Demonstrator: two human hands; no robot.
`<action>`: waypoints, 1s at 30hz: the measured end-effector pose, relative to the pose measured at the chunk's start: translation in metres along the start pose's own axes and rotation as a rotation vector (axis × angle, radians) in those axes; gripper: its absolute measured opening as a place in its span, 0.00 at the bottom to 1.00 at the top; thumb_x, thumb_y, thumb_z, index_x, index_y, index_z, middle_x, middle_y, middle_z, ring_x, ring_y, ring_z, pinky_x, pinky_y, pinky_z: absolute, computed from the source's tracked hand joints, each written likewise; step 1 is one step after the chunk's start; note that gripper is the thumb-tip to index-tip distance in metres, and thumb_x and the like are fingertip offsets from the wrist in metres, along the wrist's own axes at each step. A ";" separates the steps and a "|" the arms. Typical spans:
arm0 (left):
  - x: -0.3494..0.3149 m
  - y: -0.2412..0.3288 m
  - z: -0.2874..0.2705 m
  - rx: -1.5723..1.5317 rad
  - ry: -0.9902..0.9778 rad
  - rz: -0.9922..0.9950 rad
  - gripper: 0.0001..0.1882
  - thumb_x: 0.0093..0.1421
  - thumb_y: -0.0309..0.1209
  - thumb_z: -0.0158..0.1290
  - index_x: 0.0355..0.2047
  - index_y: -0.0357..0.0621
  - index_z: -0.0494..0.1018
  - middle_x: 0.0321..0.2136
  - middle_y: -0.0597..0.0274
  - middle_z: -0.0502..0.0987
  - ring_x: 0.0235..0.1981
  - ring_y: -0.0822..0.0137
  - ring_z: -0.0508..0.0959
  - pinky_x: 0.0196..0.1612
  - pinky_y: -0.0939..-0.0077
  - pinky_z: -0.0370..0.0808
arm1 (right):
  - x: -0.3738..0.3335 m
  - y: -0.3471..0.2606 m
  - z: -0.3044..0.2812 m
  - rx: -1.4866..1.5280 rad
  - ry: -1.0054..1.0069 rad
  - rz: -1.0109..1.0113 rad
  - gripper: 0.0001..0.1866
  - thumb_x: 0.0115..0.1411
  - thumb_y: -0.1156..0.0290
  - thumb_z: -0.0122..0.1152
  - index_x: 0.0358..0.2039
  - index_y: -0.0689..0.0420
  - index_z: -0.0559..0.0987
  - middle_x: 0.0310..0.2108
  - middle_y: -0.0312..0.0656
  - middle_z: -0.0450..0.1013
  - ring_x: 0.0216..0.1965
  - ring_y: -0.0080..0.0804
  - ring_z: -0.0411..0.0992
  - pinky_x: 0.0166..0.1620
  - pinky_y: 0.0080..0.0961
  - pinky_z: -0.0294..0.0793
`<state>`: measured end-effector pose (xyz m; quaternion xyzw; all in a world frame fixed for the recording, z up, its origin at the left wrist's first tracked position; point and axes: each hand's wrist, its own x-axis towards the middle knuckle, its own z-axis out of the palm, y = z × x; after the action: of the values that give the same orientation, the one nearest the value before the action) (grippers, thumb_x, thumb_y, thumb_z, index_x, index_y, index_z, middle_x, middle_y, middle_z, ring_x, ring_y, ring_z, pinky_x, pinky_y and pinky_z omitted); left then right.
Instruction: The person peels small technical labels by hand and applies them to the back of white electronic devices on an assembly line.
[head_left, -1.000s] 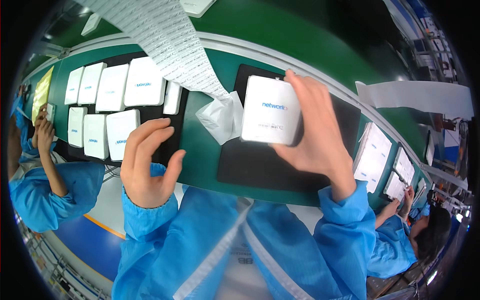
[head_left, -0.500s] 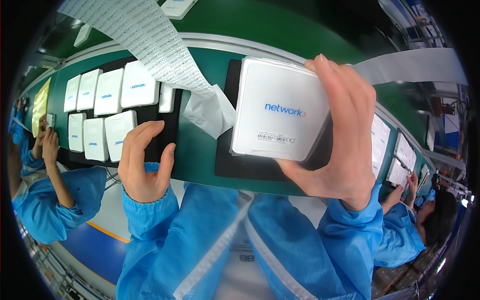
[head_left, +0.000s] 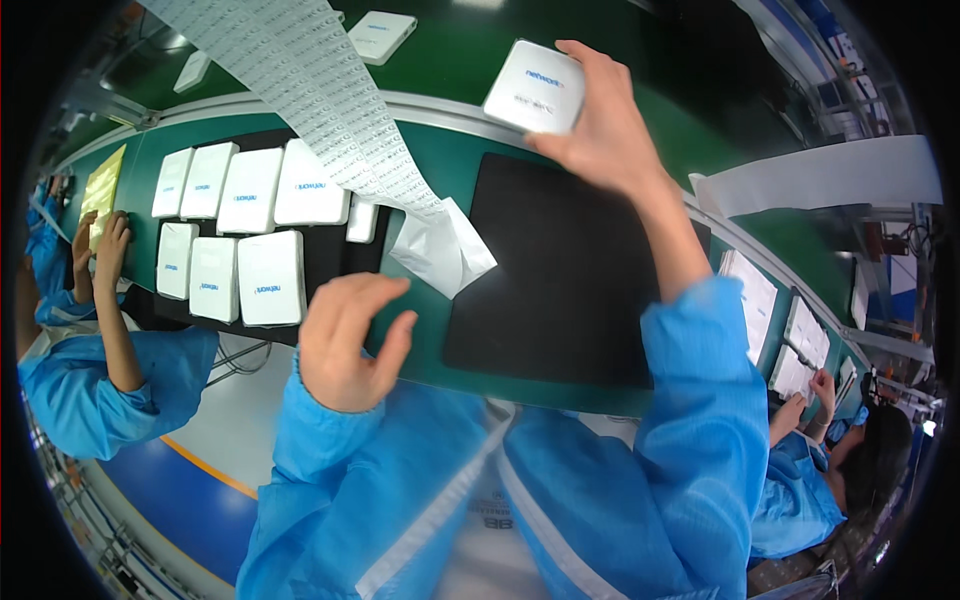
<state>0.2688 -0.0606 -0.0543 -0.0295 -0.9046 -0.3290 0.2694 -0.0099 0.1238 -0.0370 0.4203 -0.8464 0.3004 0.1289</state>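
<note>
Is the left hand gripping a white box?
No, the left hand is open and empty; the right hand grips a white box.

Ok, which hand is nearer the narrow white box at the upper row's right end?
Left. The left hand, empty, is below the narrow white box in view; the right hand is farther off, up and rightward, holding a square white box.

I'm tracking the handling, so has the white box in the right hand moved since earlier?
Yes, the white box has moved away from the person, from over the black mat to mostly beyond the metal rail.
</note>
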 end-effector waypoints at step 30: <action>0.019 0.036 0.015 -0.592 0.096 -0.252 0.24 0.59 0.18 0.52 0.58 0.33 0.70 0.49 0.51 0.78 0.40 0.68 0.77 0.42 0.74 0.75 | -0.091 0.050 -0.135 0.572 -0.229 0.532 0.18 0.55 0.74 0.72 0.45 0.68 0.81 0.37 0.39 0.79 0.38 0.22 0.75 0.44 0.22 0.74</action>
<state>0.2537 -0.0255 -0.0328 0.0213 -0.7526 -0.6094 0.2486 0.0019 0.2873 0.0064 0.2365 -0.8169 0.4977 -0.1705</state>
